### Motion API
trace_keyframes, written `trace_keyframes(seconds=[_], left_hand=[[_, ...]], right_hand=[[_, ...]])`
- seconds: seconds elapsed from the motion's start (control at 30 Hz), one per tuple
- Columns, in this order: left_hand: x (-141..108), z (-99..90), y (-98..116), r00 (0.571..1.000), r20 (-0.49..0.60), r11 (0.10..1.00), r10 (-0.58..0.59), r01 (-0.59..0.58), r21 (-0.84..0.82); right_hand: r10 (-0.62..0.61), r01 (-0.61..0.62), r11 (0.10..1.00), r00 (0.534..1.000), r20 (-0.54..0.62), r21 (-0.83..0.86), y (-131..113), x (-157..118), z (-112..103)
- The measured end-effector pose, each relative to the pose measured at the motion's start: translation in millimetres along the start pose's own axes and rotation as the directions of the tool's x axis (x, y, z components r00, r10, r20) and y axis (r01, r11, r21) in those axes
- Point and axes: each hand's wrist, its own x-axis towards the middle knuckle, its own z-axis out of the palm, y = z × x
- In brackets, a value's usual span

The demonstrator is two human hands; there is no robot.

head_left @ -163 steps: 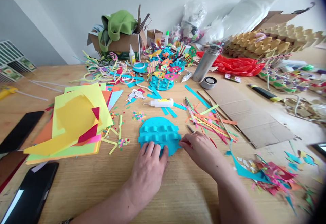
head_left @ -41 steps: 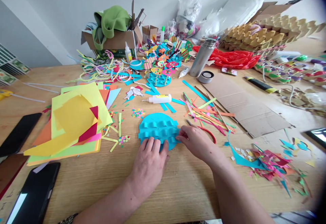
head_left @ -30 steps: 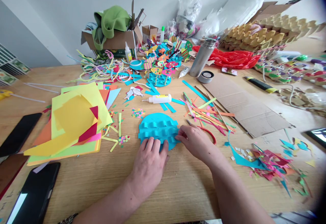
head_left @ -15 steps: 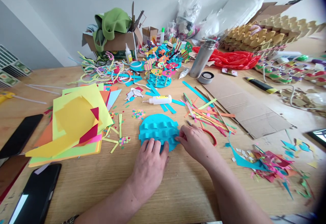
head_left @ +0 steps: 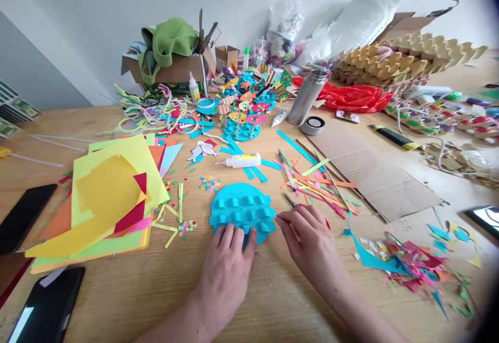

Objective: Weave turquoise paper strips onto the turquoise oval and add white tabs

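Note:
A round blue paper disc [head_left: 230, 191] lies on the table with several rows of wavy blue paper strips across it. My left hand [head_left: 231, 265] holds it down at its near edge, fingers curled over the lowest row and hiding part of it. Just right of the disc is my right hand [head_left: 312, 241], thumb and forefinger pinched together; whether anything is between them I cannot make out. Scissors [head_left: 289, 200] with red handles lie partly hidden beneath that hand. A white glue bottle [head_left: 245, 160] rests on its side beyond the disc, over loose blue strips [head_left: 259, 174].
Stacked coloured paper [head_left: 113, 187] and two phones [head_left: 50, 301] lie left. Colourful paper strips [head_left: 327, 184], a cardboard sheet [head_left: 374, 171] and paper scraps [head_left: 417, 260] lie right. Behind stand a steel flask [head_left: 307, 99], a paper fish model [head_left: 244, 117] and a filled box [head_left: 175, 75].
My right hand has drawn away from the disc's right edge, slightly right and down, covering more of the scissors. My left hand stays on the disc. The view has shifted slightly.

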Motion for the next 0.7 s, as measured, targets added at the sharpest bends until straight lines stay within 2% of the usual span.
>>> trace_keyframes(seconds=[0.13, 0.3, 0.7], left_hand=[[-2, 2.9, 0, 1.0, -0.014, 1.0, -0.008, 0.008, -0.009], [-4, 5.4, 1, 1.0, -0.023, 1.0, -0.006, 0.006, -0.01], [-4, 4.2, 1, 1.0, -0.017, 1.0, -0.014, 0.014, -0.02]], right_hand=[[-0.135, 0.135, 0.991, 0.99, -0.03, -0.008, 1, -23, -2], [-0.199, 0.197, 0.975, 0.98, -0.007, -0.101, 3, -29, 4], [-0.189, 0.198, 0.968, 0.979, 0.071, -0.154, 6, -28, 8]])
